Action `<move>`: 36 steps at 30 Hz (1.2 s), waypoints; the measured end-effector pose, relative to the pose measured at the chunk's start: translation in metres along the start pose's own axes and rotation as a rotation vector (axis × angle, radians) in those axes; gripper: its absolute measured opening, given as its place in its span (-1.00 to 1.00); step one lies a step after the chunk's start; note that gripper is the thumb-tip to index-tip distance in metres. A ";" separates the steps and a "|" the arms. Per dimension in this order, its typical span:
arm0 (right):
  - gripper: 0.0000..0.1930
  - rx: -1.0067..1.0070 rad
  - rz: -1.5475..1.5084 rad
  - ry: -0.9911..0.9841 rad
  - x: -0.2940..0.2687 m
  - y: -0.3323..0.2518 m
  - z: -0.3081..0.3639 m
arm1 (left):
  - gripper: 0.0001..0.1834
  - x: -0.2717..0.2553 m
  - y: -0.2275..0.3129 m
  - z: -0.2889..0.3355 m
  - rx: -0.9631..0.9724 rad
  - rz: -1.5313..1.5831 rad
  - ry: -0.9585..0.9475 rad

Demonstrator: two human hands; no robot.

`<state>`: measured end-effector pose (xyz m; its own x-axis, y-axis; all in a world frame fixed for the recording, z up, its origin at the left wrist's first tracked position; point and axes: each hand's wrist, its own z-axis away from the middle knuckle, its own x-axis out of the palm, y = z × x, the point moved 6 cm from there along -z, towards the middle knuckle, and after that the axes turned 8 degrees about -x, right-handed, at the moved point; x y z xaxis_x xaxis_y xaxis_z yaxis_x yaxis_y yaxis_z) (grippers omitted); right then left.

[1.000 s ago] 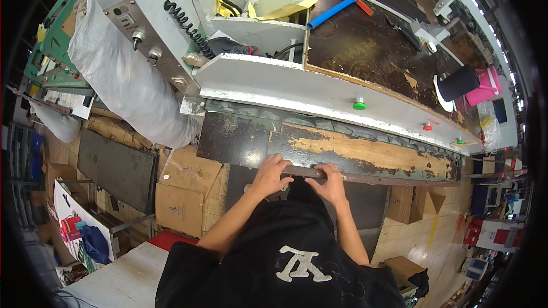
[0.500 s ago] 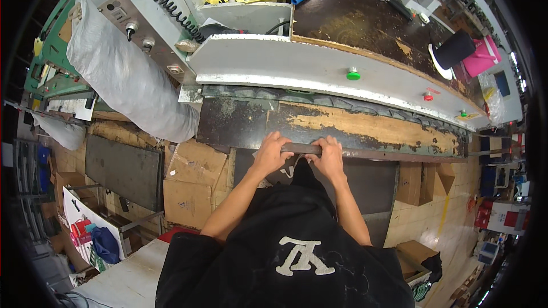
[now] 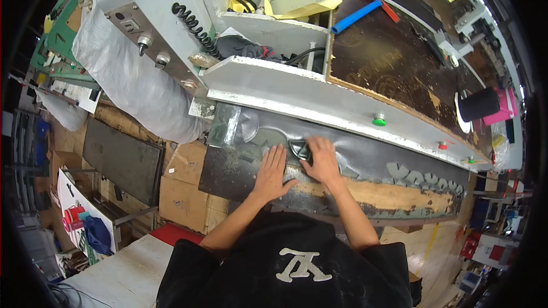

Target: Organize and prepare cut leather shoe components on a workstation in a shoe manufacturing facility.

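Observation:
A dark grey sheet [image 3: 365, 151] with cut-out gaps lies on the worn bench board [image 3: 394, 197], below the long white beam. My left hand [image 3: 271, 175] rests flat on the sheet and board, its fingers stretched forward and thumb apart. Beside it, my right hand [image 3: 321, 162] has its fingers and thumb closed on the edge of a dark green, shiny framed shape, which looks like a cutting die [image 3: 298, 149]. That shape sits on the sheet between my two hands, partly hidden by the right fingers.
The white beam [image 3: 274, 98] carries a green button [image 3: 378, 120] and a red button [image 3: 443, 145]. Above it, a blue-and-red handled tool [image 3: 357, 17] and a black spool [image 3: 478, 104] lie on the brown top. A white sack [image 3: 125, 74] hangs at left, above cardboard [image 3: 182, 197].
Both hands have moved forward from a dark bar at the bench's front edge. The bar is no longer seen in them; more of the sheet shows, and the view has shifted.

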<state>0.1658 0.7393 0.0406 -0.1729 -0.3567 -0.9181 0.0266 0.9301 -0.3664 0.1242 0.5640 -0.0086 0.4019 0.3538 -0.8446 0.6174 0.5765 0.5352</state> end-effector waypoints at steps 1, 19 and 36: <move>-0.27 0.046 -0.092 -0.100 0.021 0.003 0.000 | 0.18 0.006 -0.006 0.007 -0.008 -0.002 -0.063; -0.25 0.006 0.125 -0.178 0.038 -0.044 0.032 | 0.15 0.024 -0.024 0.054 -0.005 0.086 -0.064; -0.66 0.420 -0.814 0.314 0.016 -0.076 0.170 | -0.77 -0.012 0.060 0.043 -0.184 0.909 -0.130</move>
<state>0.3283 0.6481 0.0278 -0.5475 -0.7815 -0.2993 0.1217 0.2795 -0.9524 0.1853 0.5629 0.0343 0.7574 0.6469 -0.0889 -0.0832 0.2307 0.9695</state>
